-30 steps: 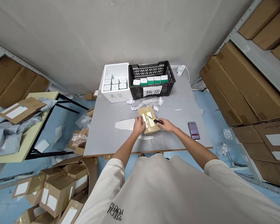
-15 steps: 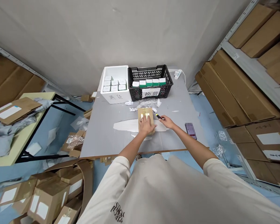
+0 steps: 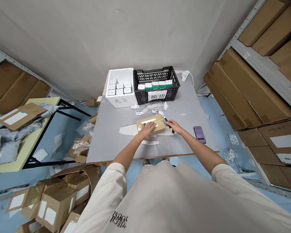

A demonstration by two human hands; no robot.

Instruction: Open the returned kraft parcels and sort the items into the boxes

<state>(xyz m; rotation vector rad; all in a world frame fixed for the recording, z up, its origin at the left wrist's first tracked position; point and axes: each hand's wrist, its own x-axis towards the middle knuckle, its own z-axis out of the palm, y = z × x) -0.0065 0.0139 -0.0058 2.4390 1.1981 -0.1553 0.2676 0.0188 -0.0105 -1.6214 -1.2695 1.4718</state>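
Cardboard parcel (image 3: 158, 127) lies long axis L–R on grey table (image 3: 106, 142) — pressed down by open L hand (image 3: 146, 130), palm flat on it. Yellow-and-black utility knife (image 3: 167, 121) gripped in closed R hand (image 3: 175, 127), just beside parcel's R end — tip angled far.

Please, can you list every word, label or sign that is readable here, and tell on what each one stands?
"换货", in black characters, on the white paper sign on the black plastic crate.
Two handwritten Chinese characters on the white foam box: too blurred to read surely.
Dark print on the shirt: upside down, too blurred to read.
Handwriting on the white label of the right carton: too small to read.
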